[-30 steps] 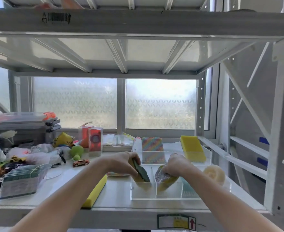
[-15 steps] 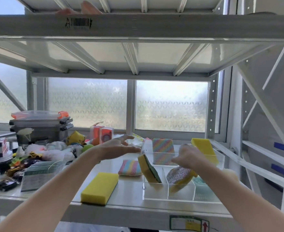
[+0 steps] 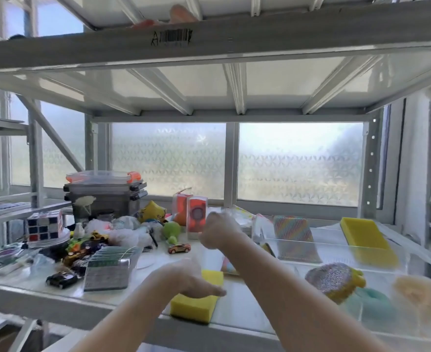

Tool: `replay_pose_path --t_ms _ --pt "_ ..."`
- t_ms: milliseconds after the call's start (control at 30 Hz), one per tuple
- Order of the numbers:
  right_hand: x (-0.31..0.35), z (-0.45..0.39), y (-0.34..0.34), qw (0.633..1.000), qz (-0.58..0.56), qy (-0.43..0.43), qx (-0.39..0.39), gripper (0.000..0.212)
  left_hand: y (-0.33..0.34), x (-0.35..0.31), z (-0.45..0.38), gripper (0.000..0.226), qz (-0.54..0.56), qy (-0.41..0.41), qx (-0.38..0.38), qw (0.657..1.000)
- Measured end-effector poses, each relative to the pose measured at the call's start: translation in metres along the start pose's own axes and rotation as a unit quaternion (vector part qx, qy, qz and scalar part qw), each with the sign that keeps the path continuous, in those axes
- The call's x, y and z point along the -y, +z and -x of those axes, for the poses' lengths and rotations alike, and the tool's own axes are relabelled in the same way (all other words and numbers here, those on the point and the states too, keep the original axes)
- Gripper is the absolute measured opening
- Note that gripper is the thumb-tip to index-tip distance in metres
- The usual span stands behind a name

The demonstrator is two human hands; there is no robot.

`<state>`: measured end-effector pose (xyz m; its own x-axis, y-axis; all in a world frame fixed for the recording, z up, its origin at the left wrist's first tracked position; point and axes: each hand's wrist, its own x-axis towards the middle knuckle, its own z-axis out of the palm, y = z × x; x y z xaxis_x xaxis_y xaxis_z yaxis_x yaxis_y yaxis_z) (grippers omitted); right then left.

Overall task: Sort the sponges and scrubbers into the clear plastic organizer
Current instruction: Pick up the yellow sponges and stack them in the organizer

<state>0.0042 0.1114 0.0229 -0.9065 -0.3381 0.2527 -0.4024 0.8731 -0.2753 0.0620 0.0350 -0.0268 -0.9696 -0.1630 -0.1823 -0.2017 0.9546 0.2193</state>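
The clear plastic organizer [image 3: 336,243] stands on the right of the shelf. It holds a rainbow sponge [image 3: 293,235], a yellow sponge [image 3: 368,241], a silver glitter scrubber [image 3: 330,278] and a teal sponge [image 3: 369,304]. A beige loofah [image 3: 418,298] is at its right end. A loose yellow sponge [image 3: 196,304] lies at the shelf's front edge. My left hand [image 3: 193,282] is flat over it, fingers spread. My right hand [image 3: 219,232] is blurred with curled fingers, above a pastel striped sponge [image 3: 228,266] that my forearm mostly hides.
Left of the sponges lie toy cars [image 3: 179,248], a clear bin of cards [image 3: 107,269], a Rubik's cube [image 3: 44,224], stacked storage boxes [image 3: 105,196] and orange packets [image 3: 195,217]. The upper shelf beam [image 3: 234,39] runs close overhead.
Both hands left the organizer and moved left. The left hand dropped over the loose yellow sponge. The right hand let go of the glitter scrubber, which now rests in its compartment.
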Motion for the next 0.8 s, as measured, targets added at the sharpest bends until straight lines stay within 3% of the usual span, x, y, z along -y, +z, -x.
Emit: replay_pose_path --t_ms 133,267,333,467,633,800 --pt "-0.007 -0.025 0.035 0.986 0.063 0.135 0.078 0.063 0.005 0.012 -0.007 0.108 -0.017 -0.022 0.011 1.0" --pt "-0.025 -0.028 0.055 0.957 0.089 0.246 0.123 0.069 -0.001 0.027 -0.01 0.091 -0.028 -0.03 -0.001 0.999" --pt "-0.031 -0.03 0.063 0.946 0.097 0.279 0.131 0.07 -0.003 0.035 -0.014 0.097 -0.025 -0.041 0.003 0.999" --pt "-0.034 -0.027 0.066 0.94 0.133 0.284 0.134 0.067 -0.002 0.044 -0.021 0.11 -0.02 -0.05 0.011 0.999" --pt "-0.032 -0.021 0.069 0.954 0.09 0.253 0.134 0.073 -0.004 0.044 -0.022 0.112 -0.025 -0.055 0.006 0.998" --pt "-0.02 -0.003 0.038 0.982 -0.014 0.181 0.06 0.077 -0.029 0.04 -0.014 0.11 0.019 -0.08 -0.095 0.992"
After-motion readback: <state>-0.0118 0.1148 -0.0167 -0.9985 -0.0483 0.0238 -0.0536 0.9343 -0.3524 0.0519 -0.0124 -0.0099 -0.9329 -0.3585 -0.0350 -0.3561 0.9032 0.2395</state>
